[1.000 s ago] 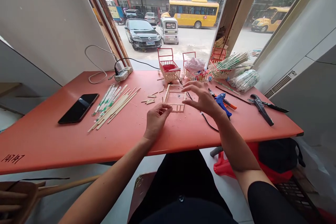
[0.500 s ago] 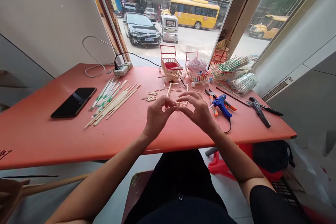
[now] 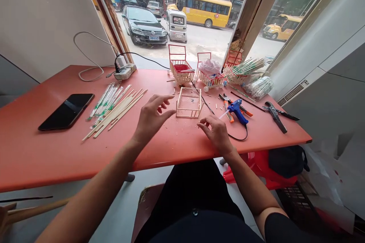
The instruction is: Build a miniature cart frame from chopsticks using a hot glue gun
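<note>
A small box-shaped frame of thin wooden sticks [image 3: 178, 115] stands on the red table between my hands. My left hand [image 3: 154, 117] is just left of it, thumb and fingers apart, holding nothing. To the frame's lower right, my right hand [image 3: 216, 133] is low over the table. Its fingers are curled, with thumb and forefinger close together; anything between the tips is too small to make out. A blue glue gun [image 3: 238, 112] lies just beyond my right hand, beside orange-handled pliers [image 3: 228, 111].
Bare wooden chopsticks [image 3: 119, 114] and wrapped ones [image 3: 104, 100] lie left, near a black phone [image 3: 67, 112]. Small stick-built carts [image 3: 182, 78] stand at the back. A power strip [image 3: 125, 72], black-handled cutters [image 3: 275, 115] and a wrapped bundle [image 3: 259, 88] are also on the table [image 3: 62, 155].
My hands have come apart and off the stick frame. The left moved left and opened; the right drew down towards the table's front edge. The view has shifted slightly.
</note>
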### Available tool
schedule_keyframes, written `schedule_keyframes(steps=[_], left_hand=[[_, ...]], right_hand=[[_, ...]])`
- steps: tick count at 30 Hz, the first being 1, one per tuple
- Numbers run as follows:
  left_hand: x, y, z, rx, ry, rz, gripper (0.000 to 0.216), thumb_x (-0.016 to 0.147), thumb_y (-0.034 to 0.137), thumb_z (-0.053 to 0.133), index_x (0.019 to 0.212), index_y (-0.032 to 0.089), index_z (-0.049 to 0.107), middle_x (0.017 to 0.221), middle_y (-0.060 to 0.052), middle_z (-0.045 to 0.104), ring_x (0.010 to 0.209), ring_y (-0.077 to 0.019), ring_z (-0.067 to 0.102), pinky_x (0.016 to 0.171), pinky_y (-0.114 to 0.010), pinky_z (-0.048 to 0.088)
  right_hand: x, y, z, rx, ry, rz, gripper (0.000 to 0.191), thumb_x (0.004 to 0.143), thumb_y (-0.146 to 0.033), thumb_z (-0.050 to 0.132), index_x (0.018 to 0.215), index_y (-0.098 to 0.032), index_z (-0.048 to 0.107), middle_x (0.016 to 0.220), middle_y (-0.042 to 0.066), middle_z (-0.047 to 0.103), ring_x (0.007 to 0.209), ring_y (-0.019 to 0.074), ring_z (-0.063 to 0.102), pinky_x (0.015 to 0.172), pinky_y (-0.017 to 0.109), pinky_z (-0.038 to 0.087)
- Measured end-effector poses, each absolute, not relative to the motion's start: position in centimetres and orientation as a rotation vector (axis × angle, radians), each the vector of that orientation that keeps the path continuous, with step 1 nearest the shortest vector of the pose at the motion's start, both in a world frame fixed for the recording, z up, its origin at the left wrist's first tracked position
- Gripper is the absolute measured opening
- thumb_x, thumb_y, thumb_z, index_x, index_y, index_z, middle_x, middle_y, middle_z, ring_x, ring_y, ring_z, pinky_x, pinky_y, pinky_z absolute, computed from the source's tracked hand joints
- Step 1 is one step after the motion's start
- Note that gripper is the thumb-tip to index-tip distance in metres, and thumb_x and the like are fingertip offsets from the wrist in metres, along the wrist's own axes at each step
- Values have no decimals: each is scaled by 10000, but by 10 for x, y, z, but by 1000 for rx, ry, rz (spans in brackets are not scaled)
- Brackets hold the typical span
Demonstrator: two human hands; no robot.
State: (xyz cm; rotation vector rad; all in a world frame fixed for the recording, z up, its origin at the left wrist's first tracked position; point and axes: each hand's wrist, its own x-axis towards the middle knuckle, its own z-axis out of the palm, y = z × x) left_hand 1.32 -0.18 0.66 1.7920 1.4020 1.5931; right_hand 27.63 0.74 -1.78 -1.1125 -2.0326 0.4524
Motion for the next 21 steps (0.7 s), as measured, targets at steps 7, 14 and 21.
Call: schedule_keyframes(steps=[7,14,21], left_hand=[[-3,42,-4,1972,1245,1213,313,765,391,863,1050,267,899,939,-59,694,736,-171,645,668,-303,538],[4,53,-11,2093,1145,1237,159,770,384,839,873,269,877,1048,-85,701,692,-148,574,646,-313,511],[18,59,1,2146,1107,1224,193,784,390,806,669,243,758,968,-80,715,707,-162,566,662,-311,454]], right_hand=[[278,8,-25,-1256,-2118,501,93,996,-220,761,905,-216,781,886,37,780,799,194,695,808,313,535],[277,12,-21,-1240,-2041,496,156,1024,-281,734,898,-216,799,868,36,747,785,192,669,788,316,524],[269,15,-17,-1269,-1981,248,210,1062,-402,710,971,-243,813,901,45,720,742,185,639,741,311,517]])
